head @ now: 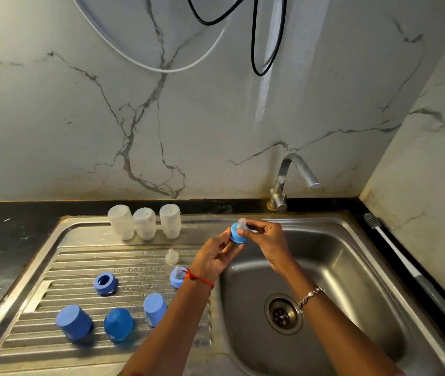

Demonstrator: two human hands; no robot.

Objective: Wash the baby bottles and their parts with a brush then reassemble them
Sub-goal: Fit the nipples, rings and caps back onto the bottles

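Blue caps (118, 324) sit nearest you on the drainboard (80, 264). Further up, your left hand (216, 256) grips the blue collar (239, 236) over the left edge of the sink (338, 261). Your right hand (267, 237) pinches the silicone teat (243, 223) poking through it. Both hands are clamped, neither free. Teat looks soft, stretchy, probably slick, so take it at the thick base. Collar is rigid, so hold its rim. Clear bottles (144, 223) stand inverted at the back.

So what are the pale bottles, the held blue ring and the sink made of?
Bottles: probably frosted plastic, milky and translucent. Blue ring: opaque matte plastic, it seems. Its teat: clear, perhaps silicone. Sink: stainless steel by its brushed grey sheen and reflections.
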